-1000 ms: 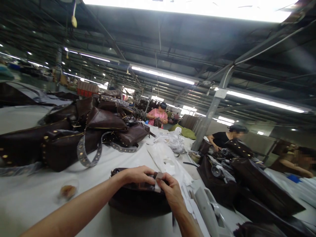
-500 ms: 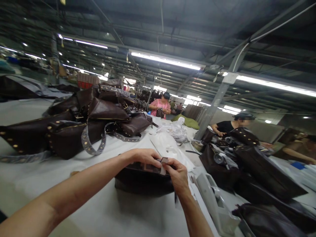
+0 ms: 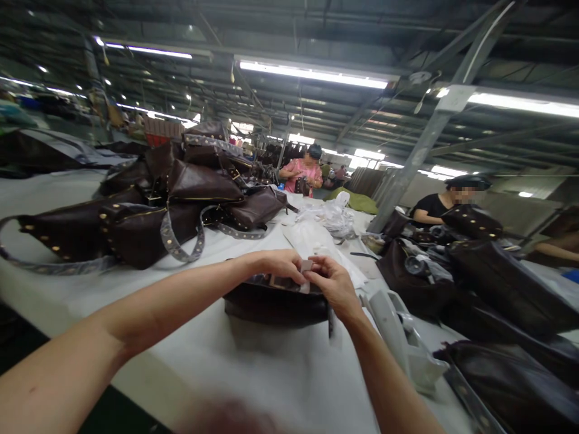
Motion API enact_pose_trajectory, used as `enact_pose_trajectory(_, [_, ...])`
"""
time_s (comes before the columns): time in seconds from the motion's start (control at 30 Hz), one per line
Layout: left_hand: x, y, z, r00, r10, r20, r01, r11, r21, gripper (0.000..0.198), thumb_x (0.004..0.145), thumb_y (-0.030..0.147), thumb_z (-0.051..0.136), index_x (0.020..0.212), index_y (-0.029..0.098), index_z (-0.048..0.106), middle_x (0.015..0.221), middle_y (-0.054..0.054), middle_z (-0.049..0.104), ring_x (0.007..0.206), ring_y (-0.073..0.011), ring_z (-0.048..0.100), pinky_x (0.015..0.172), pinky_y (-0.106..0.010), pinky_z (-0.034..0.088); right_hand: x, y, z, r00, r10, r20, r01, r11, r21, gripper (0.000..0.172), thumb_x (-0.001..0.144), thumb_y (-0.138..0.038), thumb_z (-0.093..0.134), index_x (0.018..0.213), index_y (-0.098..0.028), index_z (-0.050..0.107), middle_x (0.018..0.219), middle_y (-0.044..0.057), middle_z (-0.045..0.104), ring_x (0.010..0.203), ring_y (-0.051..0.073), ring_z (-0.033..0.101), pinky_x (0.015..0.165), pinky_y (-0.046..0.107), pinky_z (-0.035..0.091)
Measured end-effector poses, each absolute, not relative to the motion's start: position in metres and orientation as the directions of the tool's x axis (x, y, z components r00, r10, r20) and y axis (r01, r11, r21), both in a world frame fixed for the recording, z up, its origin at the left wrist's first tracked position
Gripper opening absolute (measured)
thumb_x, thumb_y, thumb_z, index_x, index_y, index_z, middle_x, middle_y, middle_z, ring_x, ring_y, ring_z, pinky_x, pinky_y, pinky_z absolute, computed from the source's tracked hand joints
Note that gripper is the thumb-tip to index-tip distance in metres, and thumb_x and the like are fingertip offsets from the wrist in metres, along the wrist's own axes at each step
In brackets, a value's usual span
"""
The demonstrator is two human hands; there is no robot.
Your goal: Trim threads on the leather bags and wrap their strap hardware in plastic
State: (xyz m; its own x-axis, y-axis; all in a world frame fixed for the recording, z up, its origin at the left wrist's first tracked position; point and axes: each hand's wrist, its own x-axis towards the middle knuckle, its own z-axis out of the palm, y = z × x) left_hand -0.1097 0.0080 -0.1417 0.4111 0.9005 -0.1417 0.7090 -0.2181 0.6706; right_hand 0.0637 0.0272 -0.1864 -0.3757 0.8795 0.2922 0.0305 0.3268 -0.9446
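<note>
A dark brown leather bag (image 3: 275, 308) rests on the white-covered table in front of me, its top edge toward my fingers. My left hand (image 3: 286, 265) reaches across the bag's top, with thumb and fingers closed at a small white tag-like piece (image 3: 306, 265). From the right, my right hand (image 3: 332, 282) pinches the same piece between thumb and fingertips. Both hands nearly touch each other there. Part of the bag's top, under my left hand, shows a brownish patterned strip (image 3: 283, 283). Whether the white piece is fixed to the bag I cannot tell.
Studded dark bags (image 3: 199, 187) are piled on the left of the table. More bags (image 3: 511, 283) lie at the right, beside a grey-white plastic tape dispenser-like object (image 3: 407, 343). Clear plastic wrap (image 3: 330, 217) lies ahead. Two co-workers handle bags farther off; a metal post (image 3: 407, 163) stands right.
The view has tilted slightly, so the table and bags sit higher and a bit to the right. Both hands keep hold of the white piece, with only small finger shifts.
</note>
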Motion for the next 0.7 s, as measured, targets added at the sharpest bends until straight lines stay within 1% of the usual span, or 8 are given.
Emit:
enact_pose_trajectory(0.1, [-0.110, 0.011, -0.140, 0.413, 0.897, -0.155, 0.736, -0.228, 0.638, 0.018, 0.069, 0.032, 0.063, 0.069, 0.014, 0.066, 0.052, 0.005, 0.048, 0.053, -0.0103, 0.043, 0.051, -0.022, 0.033, 0.066, 0.026, -0.180, -0.380, 0.849, 0.366, 0.261, 0.478, -0.839, 0.020, 0.071, -0.039, 0.066, 0.070, -0.019, 0.067, 0.065, -0.001, 0.063, 0.062, 0.016, 0.054, 0.059, 0.027, 0.040])
enact_pose_trajectory(0.2, [-0.113, 0.014, -0.139, 0.474, 0.865, -0.164, 0.661, -0.227, 0.715, 0.017, 0.069, 0.031, 0.065, 0.070, 0.014, 0.067, 0.056, 0.005, 0.051, 0.059, -0.0109, 0.046, 0.056, -0.022, 0.037, 0.066, 0.023, -0.181, -0.336, 0.765, 0.550, 0.432, 0.644, -0.631, 0.019, 0.078, -0.035, 0.058, 0.071, -0.021, 0.068, 0.069, 0.002, 0.065, 0.068, 0.018, 0.055, 0.066, 0.030, 0.038])
enact_pose_trajectory(0.3, [-0.115, 0.018, -0.139, 0.478, 0.837, -0.267, 0.611, -0.099, 0.785, 0.017, 0.069, 0.033, 0.064, 0.075, 0.016, 0.067, 0.063, 0.004, 0.057, 0.067, -0.0127, 0.051, 0.060, -0.022, 0.040, 0.065, 0.021, -0.187, -0.317, 0.666, 0.675, 0.496, 0.723, -0.480, 0.018, 0.082, -0.030, 0.055, 0.074, -0.022, 0.068, 0.074, 0.003, 0.068, 0.076, 0.020, 0.057, 0.073, 0.032, 0.037])
enact_pose_trajectory(0.37, [-0.115, 0.019, -0.141, 0.468, 0.817, -0.336, 0.593, -0.009, 0.805, 0.015, 0.069, 0.029, 0.062, 0.079, 0.018, 0.066, 0.070, 0.004, 0.060, 0.072, -0.0137, 0.053, 0.063, -0.023, 0.042, 0.063, 0.021, -0.193, -0.310, 0.630, 0.712, 0.515, 0.741, -0.431, 0.018, 0.084, -0.027, 0.053, 0.075, -0.021, 0.068, 0.076, 0.004, 0.068, 0.078, 0.021, 0.058, 0.078, 0.033, 0.036])
enact_pose_trajectory(0.43, [-0.113, 0.018, -0.144, 0.458, 0.817, -0.350, 0.571, 0.031, 0.820, 0.016, 0.067, 0.026, 0.060, 0.081, 0.019, 0.066, 0.074, 0.004, 0.062, 0.074, -0.0140, 0.053, 0.066, -0.023, 0.043, 0.061, 0.021, -0.197, -0.307, 0.602, 0.738, 0.521, 0.755, -0.399, 0.018, 0.085, -0.025, 0.053, 0.075, -0.021, 0.068, 0.077, 0.004, 0.069, 0.080, 0.021, 0.058, 0.081, 0.034, 0.035])
enact_pose_trajectory(0.5, [-0.110, 0.017, -0.148, 0.432, 0.846, -0.312, 0.542, 0.032, 0.840, 0.016, 0.065, 0.025, 0.059, 0.079, 0.019, 0.064, 0.071, 0.005, 0.060, 0.071, -0.0136, 0.052, 0.064, -0.023, 0.041, 0.060, 0.023, -0.199, -0.290, 0.603, 0.744, 0.500, 0.758, -0.419, 0.019, 0.085, -0.026, 0.053, 0.074, -0.021, 0.067, 0.075, 0.004, 0.068, 0.079, 0.021, 0.057, 0.081, 0.035, 0.035])
enact_pose_trajectory(0.57, [-0.106, 0.015, -0.152, 0.392, 0.883, -0.259, 0.515, 0.023, 0.857, 0.014, 0.063, 0.025, 0.058, 0.073, 0.017, 0.062, 0.065, 0.005, 0.056, 0.064, -0.0129, 0.049, 0.059, -0.023, 0.039, 0.061, 0.027, -0.197, -0.295, 0.655, 0.696, 0.435, 0.740, -0.512, 0.018, 0.083, -0.029, 0.054, 0.074, -0.021, 0.067, 0.075, 0.003, 0.068, 0.077, 0.021, 0.057, 0.078, 0.034, 0.037])
enact_pose_trajectory(0.7, [-0.101, 0.011, -0.156, 0.362, 0.909, -0.208, 0.534, -0.019, 0.845, 0.013, 0.061, 0.028, 0.058, 0.065, 0.016, 0.059, 0.055, 0.005, 0.048, 0.053, -0.0118, 0.043, 0.051, -0.024, 0.032, 0.067, 0.041, -0.188, -0.477, 0.768, 0.426, 0.270, 0.590, -0.761, 0.015, 0.075, -0.035, 0.061, 0.073, -0.021, 0.066, 0.067, -0.001, 0.063, 0.064, 0.016, 0.053, 0.063, 0.028, 0.039])
